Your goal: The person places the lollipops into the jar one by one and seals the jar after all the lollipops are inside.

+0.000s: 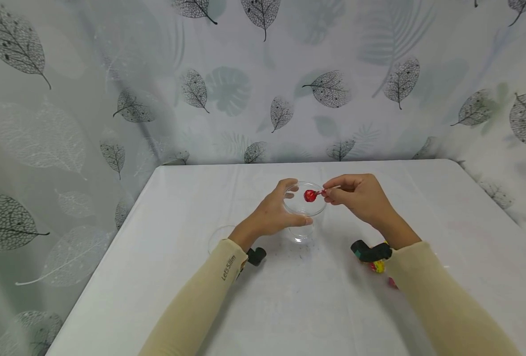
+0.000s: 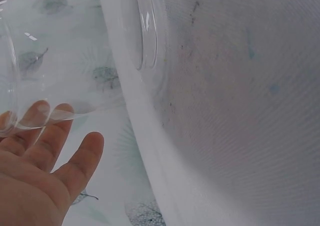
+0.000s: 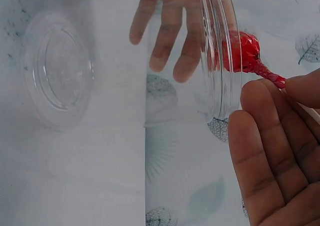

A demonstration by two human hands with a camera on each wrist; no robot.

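A clear jar (image 1: pixel 300 232) stands on the white table, its round mouth facing up toward the head camera. My left hand (image 1: pixel 269 212) grips it near the rim, thumb on the near side and fingers round the far side. At the mouth hangs a red-wrapped lollipop (image 1: pixel 310 196). My right hand (image 1: pixel 360 198) pinches its stick close to the twisted wrapper. The right wrist view has the lollipop's red head (image 3: pixel 245 50) at the jar's ridged rim (image 3: pixel 220 100), with the left fingers (image 3: pixel 167 40) seen through the clear wall.
A clear round lid (image 1: pixel 215 240) lies on the table (image 1: pixel 289 306) left of the jar, partly behind my left forearm. Beneath my right wrist are a yellow-and-red wrapped candy (image 1: pixel 378 266) and a pinkish-red one (image 1: pixel 392 283), both partly covered. A leaf-patterned curtain (image 1: pixel 280 74) surrounds the table.
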